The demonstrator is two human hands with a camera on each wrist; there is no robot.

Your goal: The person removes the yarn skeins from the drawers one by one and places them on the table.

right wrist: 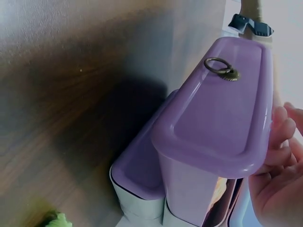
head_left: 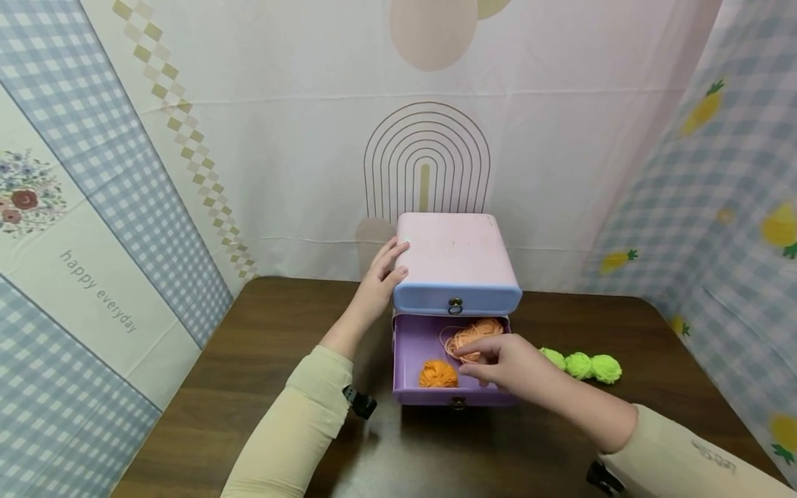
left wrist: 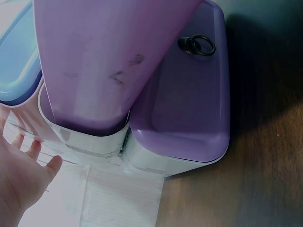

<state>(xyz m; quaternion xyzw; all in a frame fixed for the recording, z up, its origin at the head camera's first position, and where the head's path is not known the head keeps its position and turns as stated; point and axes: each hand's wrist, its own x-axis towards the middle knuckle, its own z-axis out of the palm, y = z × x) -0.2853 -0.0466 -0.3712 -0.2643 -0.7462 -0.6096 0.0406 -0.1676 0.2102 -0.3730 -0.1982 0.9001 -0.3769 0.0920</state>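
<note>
A small pink cabinet [head_left: 454, 249] stands on the table, its blue top drawer [head_left: 429, 299] closed. Below that, a purple drawer [head_left: 411, 346] is pulled out. Inside it lie a peach yarn skein [head_left: 482, 332] at the back right and an orange yarn ball [head_left: 438, 374] near the front. My left hand [head_left: 381, 280] rests on the cabinet's left side with fingers spread, the fingertips at the top edge. My right hand [head_left: 513, 363] is over the drawer's right side, thumb and index finger apart beside the peach skein, nothing gripped between them.
Bright green yarn balls [head_left: 579, 365] lie in a row on the table to the right of the cabinet. A lower purple drawer [left wrist: 184, 104] with a ring pull is closed beneath the extended one. Printed cloth [head_left: 311, 159] hangs behind the wooden table [head_left: 280, 311].
</note>
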